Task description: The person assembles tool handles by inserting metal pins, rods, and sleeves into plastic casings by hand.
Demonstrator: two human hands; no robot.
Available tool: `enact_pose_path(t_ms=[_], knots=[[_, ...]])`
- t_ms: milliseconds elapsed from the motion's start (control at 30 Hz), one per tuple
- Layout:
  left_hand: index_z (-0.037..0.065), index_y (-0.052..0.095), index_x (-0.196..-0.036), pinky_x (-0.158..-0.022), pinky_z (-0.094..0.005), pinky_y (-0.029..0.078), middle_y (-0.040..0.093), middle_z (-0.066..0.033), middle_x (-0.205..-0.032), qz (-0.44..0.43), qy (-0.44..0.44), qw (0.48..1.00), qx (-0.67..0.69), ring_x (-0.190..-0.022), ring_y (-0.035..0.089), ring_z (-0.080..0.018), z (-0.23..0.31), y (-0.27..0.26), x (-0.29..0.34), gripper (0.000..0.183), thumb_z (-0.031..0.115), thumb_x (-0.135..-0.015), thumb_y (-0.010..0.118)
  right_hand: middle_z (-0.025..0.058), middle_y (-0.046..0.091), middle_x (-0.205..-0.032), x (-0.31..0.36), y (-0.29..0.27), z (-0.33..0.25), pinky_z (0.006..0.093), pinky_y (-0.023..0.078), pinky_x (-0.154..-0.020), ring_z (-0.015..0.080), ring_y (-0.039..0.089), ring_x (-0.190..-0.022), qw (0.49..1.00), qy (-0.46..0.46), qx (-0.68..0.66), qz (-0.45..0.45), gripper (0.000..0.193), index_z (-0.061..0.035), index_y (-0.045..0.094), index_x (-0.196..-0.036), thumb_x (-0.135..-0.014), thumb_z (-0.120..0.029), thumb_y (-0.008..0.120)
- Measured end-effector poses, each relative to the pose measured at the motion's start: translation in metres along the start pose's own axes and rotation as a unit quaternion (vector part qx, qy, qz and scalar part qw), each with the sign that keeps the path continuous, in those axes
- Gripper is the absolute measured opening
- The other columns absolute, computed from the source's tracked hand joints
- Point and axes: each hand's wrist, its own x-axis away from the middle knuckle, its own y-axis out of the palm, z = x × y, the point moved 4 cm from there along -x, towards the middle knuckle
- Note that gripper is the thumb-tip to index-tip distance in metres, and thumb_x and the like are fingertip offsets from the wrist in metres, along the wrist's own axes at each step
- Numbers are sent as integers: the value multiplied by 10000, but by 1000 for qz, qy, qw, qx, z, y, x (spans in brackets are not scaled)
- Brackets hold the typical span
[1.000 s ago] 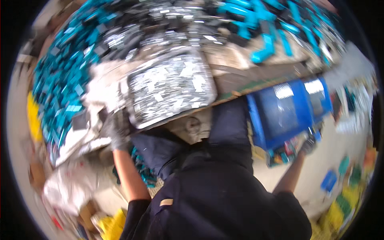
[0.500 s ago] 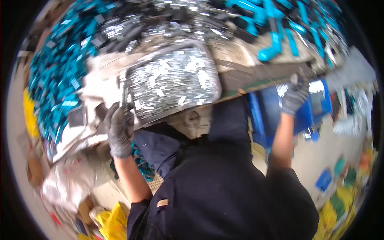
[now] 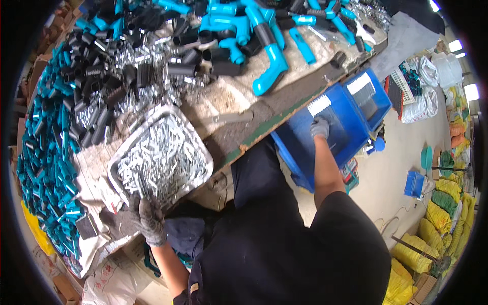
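A grey metal tray (image 3: 208,172) full of small shiny metal pieces (image 3: 157,157) sits at the table's near edge. At its near left corner is my left hand (image 3: 147,221), in a grey knit glove. The fingers of that hand stretch toward the pieces and look parted, their tips dark against the rim. My right hand (image 3: 319,128), gloved too, reaches into a large blue bin (image 3: 295,137) right of the table. Its fingers are foreshortened, and whatever they hold is hidden.
Teal and black tubular parts (image 3: 51,162) pile up at the left. Teal gun-shaped housings (image 3: 272,61) lie along the back. A flat metal strip (image 3: 231,117) rests right of the tray. Beyond the bin stands a smaller blue bin (image 3: 373,107); yellow sacks (image 3: 447,193) line the far right.
My view has swung to the right, so table and tray appear tilted. My right hand has gone from above the blue bin down into it. My left hand remains by the tray corner.
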Motion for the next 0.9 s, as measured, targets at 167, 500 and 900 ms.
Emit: enact_pose_path(t_ms=[167,500,900], knots=[[109,513,-1187,-473,-203,382,581,-50,-878,129,160,963,-176,-597,505,-80,23,0,5,419,317,-850,649,142,663,-912,52,-2,-92,407,497,-801,309,636,-900,979,-71,179,60,87,-113,669,-818,-773,-135,598],[73,579,-970,-325,-208,249,511,-13,-550,111,-46,991,63,-346,381,-64,54,38,-3,384,413,-817,670,158,657,-754,23,12,-61,464,484,-591,353,634,-676,971,39,198,129,116,-135,634,-856,-827,-227,570],[40,582,-936,-331,-208,261,515,-6,-550,93,-72,990,84,-368,395,-57,56,41,-7,388,394,-814,686,112,681,-828,22,33,-26,411,517,-624,264,642,-700,977,-40,178,110,112,-61,676,-851,-832,-145,603]])
